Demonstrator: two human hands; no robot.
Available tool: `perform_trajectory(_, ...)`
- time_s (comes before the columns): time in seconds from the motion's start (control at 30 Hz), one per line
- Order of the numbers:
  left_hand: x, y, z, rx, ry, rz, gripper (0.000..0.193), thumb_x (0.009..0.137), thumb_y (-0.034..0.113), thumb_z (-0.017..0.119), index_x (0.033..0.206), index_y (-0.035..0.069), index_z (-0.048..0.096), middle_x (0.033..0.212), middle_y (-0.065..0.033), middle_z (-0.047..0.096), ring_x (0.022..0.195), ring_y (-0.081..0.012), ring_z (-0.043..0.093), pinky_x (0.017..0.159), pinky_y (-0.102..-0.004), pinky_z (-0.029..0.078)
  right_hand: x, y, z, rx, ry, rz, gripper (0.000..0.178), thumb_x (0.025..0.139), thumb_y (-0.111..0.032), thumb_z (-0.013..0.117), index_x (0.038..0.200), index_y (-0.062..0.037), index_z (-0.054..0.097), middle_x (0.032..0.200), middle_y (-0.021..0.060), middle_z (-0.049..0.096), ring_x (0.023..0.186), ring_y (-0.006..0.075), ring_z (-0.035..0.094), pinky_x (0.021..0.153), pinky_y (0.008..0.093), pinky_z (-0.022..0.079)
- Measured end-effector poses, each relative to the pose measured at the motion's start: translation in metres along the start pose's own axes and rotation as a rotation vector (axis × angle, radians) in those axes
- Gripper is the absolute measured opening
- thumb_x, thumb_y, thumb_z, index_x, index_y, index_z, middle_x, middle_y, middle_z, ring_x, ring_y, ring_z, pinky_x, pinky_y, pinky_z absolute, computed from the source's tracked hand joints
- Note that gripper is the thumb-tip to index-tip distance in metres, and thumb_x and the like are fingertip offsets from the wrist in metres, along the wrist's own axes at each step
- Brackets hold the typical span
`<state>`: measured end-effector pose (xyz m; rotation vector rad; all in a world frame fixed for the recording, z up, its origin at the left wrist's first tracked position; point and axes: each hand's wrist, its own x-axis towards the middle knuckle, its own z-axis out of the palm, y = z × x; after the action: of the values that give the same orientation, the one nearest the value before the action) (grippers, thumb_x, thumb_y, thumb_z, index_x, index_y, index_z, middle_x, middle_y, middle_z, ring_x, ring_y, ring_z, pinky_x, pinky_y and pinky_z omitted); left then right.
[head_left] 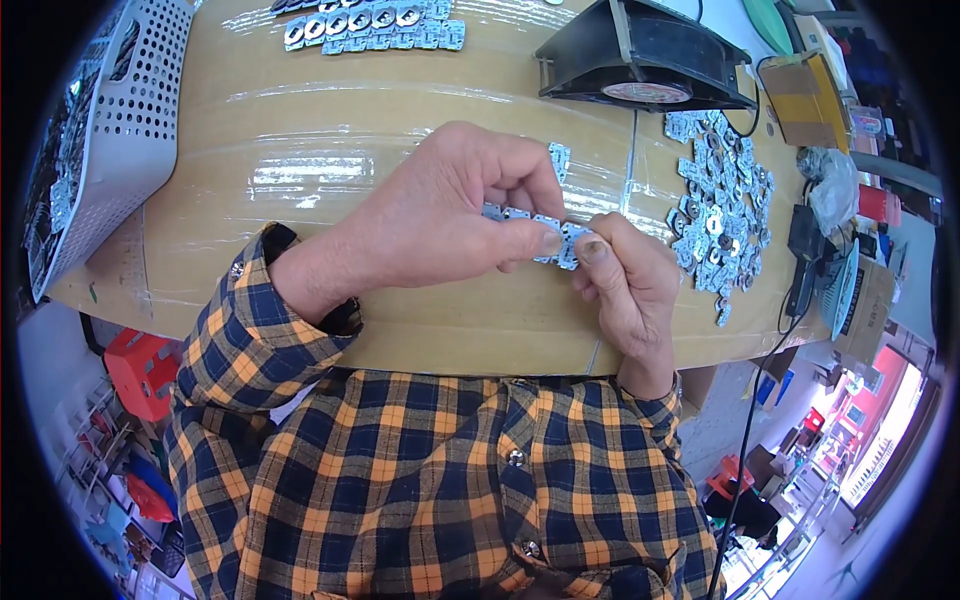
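A short strip of small blue-and-silver metal parts (pixel 570 247) is held between my two hands above the table. My left hand (pixel 430 215) is closed on the strip's left part, thumb in front and fingers curled behind. At its right end, my right hand (pixel 634 285) pinches the strip between thumb and fingers. My fingers hide much of the strip, so its full length cannot be told. Just beyond my left fingertips lies another small blue-silver piece (pixel 560 160). To the right of my right hand spreads a loose pile of similar parts (pixel 715 215).
Rows of joined parts (pixel 380 28) lie at the far side of the tape-covered table (pixel 300 120). A black fan (pixel 640 50) stands at the far right. On the left is a white perforated basket (pixel 145 125) of parts. A black cable (pixel 760 385) hangs over the right edge.
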<state>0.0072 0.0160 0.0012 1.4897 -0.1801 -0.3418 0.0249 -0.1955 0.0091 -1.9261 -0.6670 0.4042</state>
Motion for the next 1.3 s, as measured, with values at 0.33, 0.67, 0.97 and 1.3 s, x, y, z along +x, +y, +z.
perform_trajectory(0.33, -0.003, 0.002, 0.006, -0.357, 0.014, -0.053, 0.013, 0.086, 0.003, 0.068, 0.094, -0.002, 0.061, 0.079, -0.0060, 0.065, 0.065, -0.0073, 0.063, 0.052, -0.0171, 0.045, 0.000, -0.002, 0.000, 0.789, 0.089, 0.341, 0.031, 0.101, -0.023, 0.048, 0.077, -0.0036, 0.048, 0.053, 0.0010, 0.046, 0.037, 0.0056, 0.034, 0.038, 0.0201, 0.029)
perform_trajectory(0.67, -0.003, -0.004, 0.016, 0.437, 0.216, 0.438, 0.019, 0.075, -0.009, 0.064, 0.092, -0.001, 0.064, 0.079, -0.0102, 0.064, 0.070, -0.0202, 0.065, 0.061, -0.0269, 0.049, 0.000, -0.007, 0.005, 0.259, 0.229, 0.209, 0.033, 0.099, -0.023, 0.052, 0.073, -0.0042, 0.053, 0.057, -0.0026, 0.049, 0.043, 0.0015, 0.039, 0.039, 0.0178, 0.027)
perform_trajectory(0.97, -0.001, -0.010, 0.023, 0.461, 0.317, 0.538, 0.020, 0.073, -0.010, 0.064, 0.090, 0.000, 0.063, 0.076, -0.0109, 0.062, 0.066, -0.0228, 0.063, 0.056, -0.0284, 0.048, 0.001, -0.005, 0.005, 0.264, 0.224, 0.234, 0.033, 0.099, -0.024, 0.053, 0.072, -0.0048, 0.054, 0.054, -0.0028, 0.048, 0.042, 0.0014, 0.037, 0.039, 0.0182, 0.026)
perform_trajectory(1.3, 0.000, -0.011, 0.021, 0.515, 0.323, 0.513, 0.018, 0.075, -0.009, 0.064, 0.091, -0.001, 0.062, 0.077, -0.0100, 0.061, 0.066, -0.0219, 0.063, 0.055, -0.0290, 0.048, -0.001, 0.018, 0.008, -0.281, 0.262, -0.147, 0.022, 0.098, -0.012, 0.054, 0.078, -0.0018, 0.057, 0.055, -0.0028, 0.050, 0.046, 0.0028, 0.045, 0.043, 0.0197, 0.033)
